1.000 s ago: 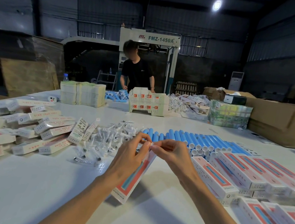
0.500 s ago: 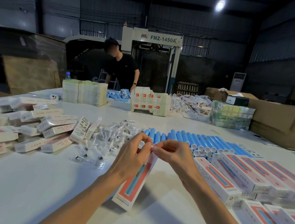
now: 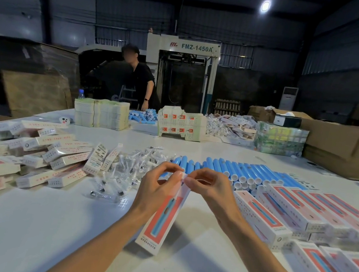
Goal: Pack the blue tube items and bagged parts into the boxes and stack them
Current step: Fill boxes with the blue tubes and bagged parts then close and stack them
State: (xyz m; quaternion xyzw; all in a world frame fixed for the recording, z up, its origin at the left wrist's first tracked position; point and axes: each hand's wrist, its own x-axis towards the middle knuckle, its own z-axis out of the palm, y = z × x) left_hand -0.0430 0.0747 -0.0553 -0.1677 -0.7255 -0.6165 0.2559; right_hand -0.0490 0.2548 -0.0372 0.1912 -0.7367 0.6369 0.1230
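Note:
A long white box with a red and blue front (image 3: pixel 163 221) stands tilted above the white table (image 3: pixel 26 230), its top end between both hands. My left hand (image 3: pixel 157 189) grips the box's upper part, and my right hand (image 3: pixel 209 188) pinches the flap at its top end. Behind the hands lies a row of blue tubes (image 3: pixel 237 172). A heap of small clear bagged parts (image 3: pixel 129 170) lies just left of the hands. Closed boxes (image 3: pixel 300 211) lie side by side on the right.
A loose pile of boxes (image 3: pixel 42 157) covers the left of the table. At the far edge stand stacks of flat cartons (image 3: pixel 101 113), printed cartons (image 3: pixel 181 123) and a wrapped bundle (image 3: pixel 279 140). A person in black (image 3: pixel 140 81) stands behind them. Brown cardboard boxes (image 3: pixel 342 146) sit at the right.
My hands stay at the box's top end, working its flap. The person at the far side has stepped left and leans over the table.

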